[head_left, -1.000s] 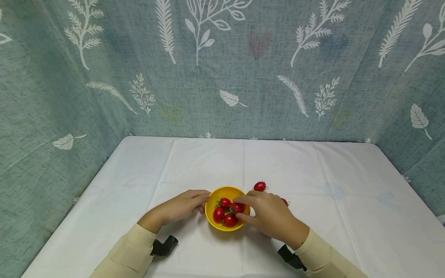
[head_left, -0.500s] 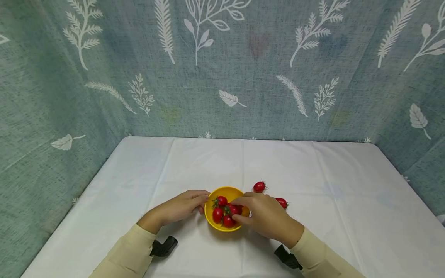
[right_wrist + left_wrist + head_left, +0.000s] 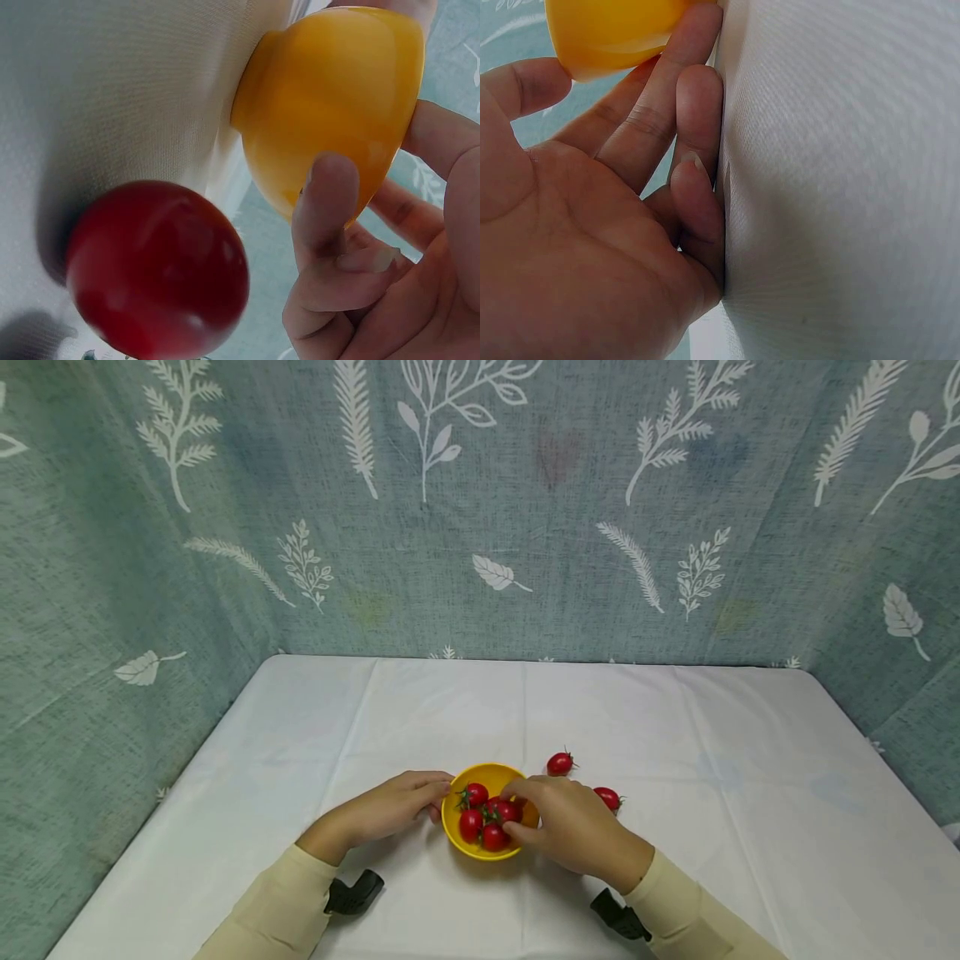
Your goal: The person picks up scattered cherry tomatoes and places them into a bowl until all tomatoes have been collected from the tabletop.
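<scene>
A yellow bowl (image 3: pixel 488 856) with several red cherry tomatoes (image 3: pixel 471 825) in it stands on the white cloth. My left hand (image 3: pixel 401 806) holds the bowl's left side; in the left wrist view its thumb (image 3: pixel 544 86) lies at the rim and its fingers reach along the wall. From the right, my right hand (image 3: pixel 581 822) reaches over the rim, thumb and index finger around a cherry tomato (image 3: pixel 511 812) among the others. The right wrist view shows the bowl wall (image 3: pixel 330 90) with curled fingers beside it; the fingertips inside the bowl are hidden.
One loose cherry tomato (image 3: pixel 559 764) lies behind the right hand, another (image 3: pixel 607 797) to its right. Close to the right wrist camera is a large red tomato (image 3: pixel 157 270) on the cloth. A patterned green curtain (image 3: pixel 480 510) borders the table (image 3: pixel 420 702).
The right hand has shifted slightly left within the bowl, and the tomatoes there have moved a little left. More of the right-hand loose tomato shows. The left hand stays in place.
</scene>
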`<state>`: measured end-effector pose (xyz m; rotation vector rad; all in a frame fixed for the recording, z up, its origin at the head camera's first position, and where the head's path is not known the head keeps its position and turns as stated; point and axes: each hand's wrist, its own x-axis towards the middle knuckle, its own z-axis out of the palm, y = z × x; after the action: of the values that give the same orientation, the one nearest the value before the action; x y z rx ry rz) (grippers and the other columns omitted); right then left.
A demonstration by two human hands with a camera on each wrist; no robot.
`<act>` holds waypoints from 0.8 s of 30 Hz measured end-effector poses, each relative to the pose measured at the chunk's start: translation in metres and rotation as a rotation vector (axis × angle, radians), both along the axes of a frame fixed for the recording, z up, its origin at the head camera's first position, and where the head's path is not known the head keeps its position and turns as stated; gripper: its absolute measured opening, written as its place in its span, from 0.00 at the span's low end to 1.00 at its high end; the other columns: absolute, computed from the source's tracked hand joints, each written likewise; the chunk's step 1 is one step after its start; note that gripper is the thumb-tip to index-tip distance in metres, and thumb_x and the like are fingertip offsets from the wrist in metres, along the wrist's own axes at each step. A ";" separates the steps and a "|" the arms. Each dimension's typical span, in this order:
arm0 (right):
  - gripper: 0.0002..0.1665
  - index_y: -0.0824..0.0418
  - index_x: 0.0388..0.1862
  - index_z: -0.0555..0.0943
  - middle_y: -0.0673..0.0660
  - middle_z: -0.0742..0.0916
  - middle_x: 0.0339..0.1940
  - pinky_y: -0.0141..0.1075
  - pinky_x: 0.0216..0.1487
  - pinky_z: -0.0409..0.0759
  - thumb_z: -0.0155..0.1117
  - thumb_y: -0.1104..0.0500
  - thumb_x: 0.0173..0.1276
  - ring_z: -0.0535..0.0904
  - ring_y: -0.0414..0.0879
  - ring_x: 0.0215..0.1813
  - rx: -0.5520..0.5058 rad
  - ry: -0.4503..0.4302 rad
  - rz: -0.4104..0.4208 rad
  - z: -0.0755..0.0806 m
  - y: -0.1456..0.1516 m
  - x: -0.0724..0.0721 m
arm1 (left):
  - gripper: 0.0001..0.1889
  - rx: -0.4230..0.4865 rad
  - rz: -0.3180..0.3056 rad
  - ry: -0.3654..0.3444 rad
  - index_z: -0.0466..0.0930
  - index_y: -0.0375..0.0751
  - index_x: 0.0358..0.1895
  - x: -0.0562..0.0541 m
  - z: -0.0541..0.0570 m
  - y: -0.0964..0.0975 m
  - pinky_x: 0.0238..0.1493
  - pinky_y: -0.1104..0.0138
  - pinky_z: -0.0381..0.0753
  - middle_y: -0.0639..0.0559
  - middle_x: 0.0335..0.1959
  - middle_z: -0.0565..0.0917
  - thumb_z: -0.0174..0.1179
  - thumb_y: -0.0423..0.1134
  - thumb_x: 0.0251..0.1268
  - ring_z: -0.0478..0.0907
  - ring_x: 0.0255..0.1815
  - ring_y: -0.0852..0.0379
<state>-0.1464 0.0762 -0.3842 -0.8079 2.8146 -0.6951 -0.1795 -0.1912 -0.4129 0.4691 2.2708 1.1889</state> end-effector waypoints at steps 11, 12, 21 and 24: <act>0.19 0.53 0.52 0.85 0.48 0.88 0.44 0.32 0.39 0.79 0.73 0.50 0.63 0.79 0.39 0.40 0.006 0.031 0.004 0.001 0.000 0.000 | 0.21 0.010 -0.001 -0.009 0.76 0.43 0.63 0.000 0.001 0.000 0.45 0.64 0.70 0.51 0.38 0.80 0.41 0.48 0.81 0.75 0.44 0.53; 0.19 0.53 0.52 0.85 0.48 0.88 0.45 0.33 0.40 0.80 0.73 0.50 0.63 0.79 0.39 0.40 0.009 0.033 0.004 0.001 0.000 0.000 | 0.21 0.011 -0.001 -0.009 0.76 0.43 0.63 0.000 0.001 0.000 0.45 0.64 0.70 0.51 0.38 0.80 0.41 0.48 0.81 0.75 0.44 0.53; 0.18 0.53 0.51 0.86 0.49 0.87 0.45 0.37 0.43 0.83 0.72 0.50 0.64 0.82 0.41 0.43 0.005 0.110 0.015 0.004 0.006 0.001 | 0.20 0.023 -0.008 -0.005 0.77 0.43 0.61 0.000 0.000 0.000 0.43 0.67 0.70 0.51 0.37 0.80 0.41 0.48 0.81 0.74 0.43 0.53; 0.17 0.53 0.50 0.86 0.48 0.88 0.44 0.38 0.43 0.83 0.72 0.50 0.63 0.84 0.43 0.44 -0.021 0.173 0.017 0.005 0.009 0.001 | 0.21 0.017 -0.003 -0.008 0.77 0.42 0.62 0.000 0.001 0.000 0.44 0.65 0.70 0.51 0.37 0.80 0.41 0.48 0.81 0.74 0.43 0.53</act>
<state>-0.1453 0.0856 -0.3794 -0.9369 2.9531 -0.6849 -0.1796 -0.1911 -0.4118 0.4733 2.2543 1.2075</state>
